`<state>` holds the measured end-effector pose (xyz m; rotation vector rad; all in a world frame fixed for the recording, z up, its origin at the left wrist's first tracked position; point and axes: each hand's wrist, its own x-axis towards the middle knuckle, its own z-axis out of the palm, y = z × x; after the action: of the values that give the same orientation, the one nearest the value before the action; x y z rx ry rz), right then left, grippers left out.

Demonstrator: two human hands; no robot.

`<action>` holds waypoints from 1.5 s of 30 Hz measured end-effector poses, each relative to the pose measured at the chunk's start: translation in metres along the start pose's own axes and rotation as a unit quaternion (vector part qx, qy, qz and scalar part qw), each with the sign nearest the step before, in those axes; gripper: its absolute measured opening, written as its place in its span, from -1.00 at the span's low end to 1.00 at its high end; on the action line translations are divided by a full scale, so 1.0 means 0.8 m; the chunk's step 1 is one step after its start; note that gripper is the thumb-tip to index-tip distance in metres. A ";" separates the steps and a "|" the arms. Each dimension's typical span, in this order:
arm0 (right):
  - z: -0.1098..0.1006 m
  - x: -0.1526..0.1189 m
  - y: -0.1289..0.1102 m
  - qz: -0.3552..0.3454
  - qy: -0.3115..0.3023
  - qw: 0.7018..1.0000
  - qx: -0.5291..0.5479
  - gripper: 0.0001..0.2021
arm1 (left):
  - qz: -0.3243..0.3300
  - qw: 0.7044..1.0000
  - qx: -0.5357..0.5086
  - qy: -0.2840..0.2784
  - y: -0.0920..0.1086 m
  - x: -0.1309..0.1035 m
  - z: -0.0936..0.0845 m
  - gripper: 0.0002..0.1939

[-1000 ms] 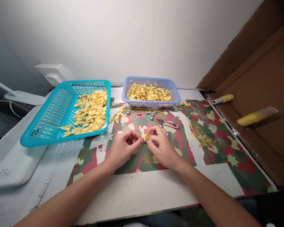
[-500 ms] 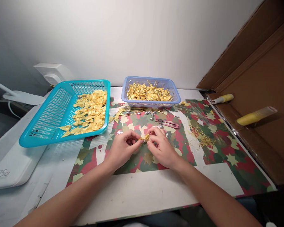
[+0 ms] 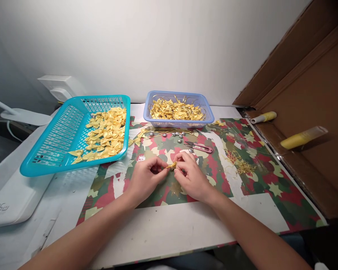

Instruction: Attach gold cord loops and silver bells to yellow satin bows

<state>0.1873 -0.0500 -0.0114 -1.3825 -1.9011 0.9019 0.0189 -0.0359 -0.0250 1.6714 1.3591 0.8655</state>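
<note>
Both hands' fingers, left (image 3: 147,176) and right (image 3: 191,175), pinch one yellow bow (image 3: 173,165); silver bells (image 3: 179,135) lie beyond them.

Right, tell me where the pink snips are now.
In the head view, the pink snips lie on the patterned sheet, just beyond the right hand, beside the silver bells.

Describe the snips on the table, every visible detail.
The small snips have a pink, looped handle and dark, pointed blades, apparently metal and slightly parted. They lie on the patterned covering, tips pointing left, beyond the right hand. A silver bell sits near the blades; no hand touches them.
</note>
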 end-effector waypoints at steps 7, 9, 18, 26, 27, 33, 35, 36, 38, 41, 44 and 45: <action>0.000 -0.001 -0.001 0.000 0.003 1.000 0.011 -0.70 | 0.022 0.999 0.027 0.021 0.001 -0.001 0.000 -0.92; 0.000 -0.001 -0.001 0.001 0.003 1.000 0.013 -0.70 | 0.022 0.999 0.028 0.022 0.001 -0.001 0.000 -0.92; 0.001 -0.001 -0.001 -0.002 0.006 1.000 0.013 -0.70 | 0.014 1.000 0.021 0.015 0.001 -0.001 0.001 -0.89; 0.000 0.000 -0.003 -0.004 0.011 1.000 0.019 -0.70 | 0.020 0.999 0.028 0.013 0.003 -0.002 0.001 -0.88; 0.000 0.000 -0.003 -0.006 0.011 1.000 0.019 -0.70 | 0.019 0.999 0.028 0.014 0.003 -0.002 0.001 -0.88; -0.001 -0.001 -0.002 -0.004 0.007 1.000 0.021 -0.70 | 0.015 0.999 0.034 0.014 0.002 -0.002 0.001 -0.89; -0.001 -0.001 -0.003 -0.003 0.006 1.000 0.021 -0.70 | 0.015 0.999 0.032 0.014 0.002 -0.002 0.002 -0.89; -0.001 -0.001 -0.003 -0.003 0.007 1.000 0.020 -0.70 | 0.015 0.999 0.031 0.016 0.003 -0.002 0.002 -0.89; 0.000 0.000 -0.003 -0.006 0.010 1.000 0.019 -0.70 | 0.018 0.999 0.029 0.018 0.003 -0.002 0.002 -0.89; 0.000 0.000 -0.003 -0.010 0.014 1.000 0.018 -0.71 | 0.022 0.999 0.034 0.019 0.004 -0.002 0.001 -0.90; 0.001 0.000 -0.002 -0.009 0.011 1.000 0.020 -0.71 | 0.024 0.999 0.037 0.022 0.005 -0.002 0.001 -0.90; 0.001 -0.001 -0.002 -0.008 0.010 1.000 0.021 -0.71 | 0.024 0.999 0.037 0.022 0.005 -0.002 0.001 -0.91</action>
<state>0.1859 -0.0509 -0.0107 -1.3445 -1.8661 0.9115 0.0214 -0.0381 -0.0218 1.7575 1.4018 0.8940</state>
